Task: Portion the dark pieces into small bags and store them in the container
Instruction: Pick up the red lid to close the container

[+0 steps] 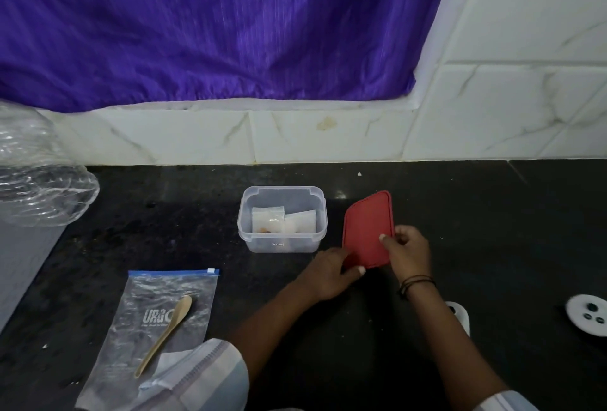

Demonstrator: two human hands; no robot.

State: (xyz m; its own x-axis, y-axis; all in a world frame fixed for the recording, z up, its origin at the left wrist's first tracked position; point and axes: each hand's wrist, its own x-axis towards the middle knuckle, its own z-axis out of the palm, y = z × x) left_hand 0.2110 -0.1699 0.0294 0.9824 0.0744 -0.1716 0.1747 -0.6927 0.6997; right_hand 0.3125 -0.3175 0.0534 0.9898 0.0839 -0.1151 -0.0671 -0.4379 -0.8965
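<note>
A clear plastic container (pixel 282 245) stands open on the dark counter, with small white bags (pixel 283 220) inside it. Just to its right is the red lid (pixel 368 226), tilted up off the counter. My left hand (pixel 331 274) grips the lid's near left corner, thumb on top. My right hand (pixel 409 251) pinches the lid's right edge. A large clear zip bag (pixel 154 322) with a blue seal lies flat at the lower left, and a wooden spoon (pixel 166 333) rests on it.
Crumpled clear plastic (pixel 36 177) sits on a grey surface at the far left. A white round object with dark dots (pixel 589 312) lies at the right edge. Another white object (pixel 460 315) shows behind my right forearm. A white tiled wall and a purple curtain (pixel 210 26) close the back.
</note>
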